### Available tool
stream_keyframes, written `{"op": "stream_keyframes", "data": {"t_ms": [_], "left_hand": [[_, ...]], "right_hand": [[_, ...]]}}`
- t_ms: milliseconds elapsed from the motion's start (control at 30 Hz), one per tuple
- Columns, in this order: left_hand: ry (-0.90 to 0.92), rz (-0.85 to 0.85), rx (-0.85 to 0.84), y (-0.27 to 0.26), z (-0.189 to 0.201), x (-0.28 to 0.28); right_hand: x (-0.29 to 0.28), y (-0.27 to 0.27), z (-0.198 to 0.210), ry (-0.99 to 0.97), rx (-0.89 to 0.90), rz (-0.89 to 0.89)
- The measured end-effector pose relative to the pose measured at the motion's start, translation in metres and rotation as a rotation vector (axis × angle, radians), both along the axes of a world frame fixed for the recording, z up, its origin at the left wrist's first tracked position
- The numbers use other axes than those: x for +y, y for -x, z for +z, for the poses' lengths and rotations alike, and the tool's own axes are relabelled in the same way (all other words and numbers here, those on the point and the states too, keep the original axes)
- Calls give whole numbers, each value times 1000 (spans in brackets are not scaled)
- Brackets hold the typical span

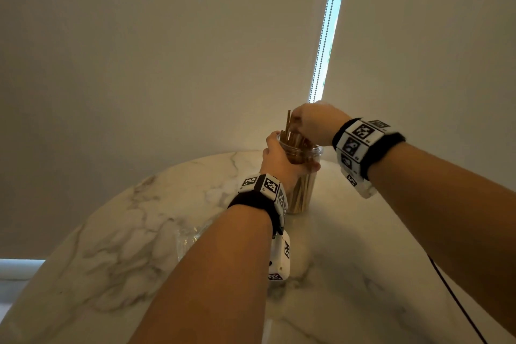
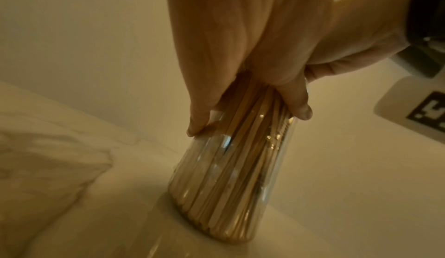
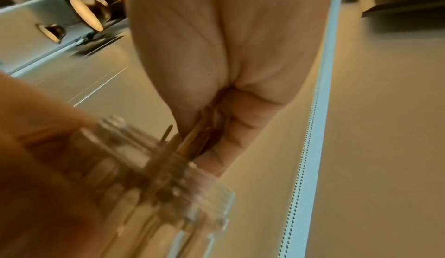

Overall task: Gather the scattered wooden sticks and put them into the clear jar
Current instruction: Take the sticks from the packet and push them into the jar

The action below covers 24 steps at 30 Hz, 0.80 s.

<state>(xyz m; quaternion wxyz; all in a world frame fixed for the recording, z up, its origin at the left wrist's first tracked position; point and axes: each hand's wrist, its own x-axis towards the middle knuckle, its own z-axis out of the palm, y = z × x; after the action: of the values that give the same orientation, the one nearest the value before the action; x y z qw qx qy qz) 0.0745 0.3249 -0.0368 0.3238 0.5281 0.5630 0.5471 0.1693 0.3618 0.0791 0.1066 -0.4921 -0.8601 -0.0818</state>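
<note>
A clear jar (image 1: 303, 187) packed with wooden sticks stands upright near the far edge of the round marble table (image 1: 139, 232). My left hand (image 1: 279, 156) grips the jar around its upper part; in the left wrist view its thumb and fingers (image 2: 199, 123) wrap the jar (image 2: 228, 182). My right hand (image 1: 312, 123) hovers over the jar's mouth and pinches a small bundle of sticks (image 1: 290, 131), their lower ends inside the jar. In the right wrist view the sticks (image 3: 192, 142) run from my right hand (image 3: 207, 128) down into the jar rim (image 3: 183, 186).
A crumpled clear plastic wrap (image 1: 192, 234) lies on the table left of my left forearm. A thin dark cable (image 1: 458, 304) trails over the table's right side. A wall with a bead chain (image 1: 326, 28) rises close behind the jar.
</note>
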Motion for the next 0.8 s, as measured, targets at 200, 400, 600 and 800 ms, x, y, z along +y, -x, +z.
{"op": "stream_keyframes", "data": {"t_ms": [200, 400, 600, 800], "left_hand": [[-4, 25, 26, 0, -1, 1], [1, 35, 16, 1, -1, -1], [34, 10, -3, 0, 1, 0], [12, 18, 3, -1, -2, 0]], "right_hand": [[-1, -9, 11, 97, 80, 57], [-3, -2, 7, 82, 108, 46], [-4, -6, -20, 24, 348, 10], [0, -9, -10, 103, 347, 33]]}}
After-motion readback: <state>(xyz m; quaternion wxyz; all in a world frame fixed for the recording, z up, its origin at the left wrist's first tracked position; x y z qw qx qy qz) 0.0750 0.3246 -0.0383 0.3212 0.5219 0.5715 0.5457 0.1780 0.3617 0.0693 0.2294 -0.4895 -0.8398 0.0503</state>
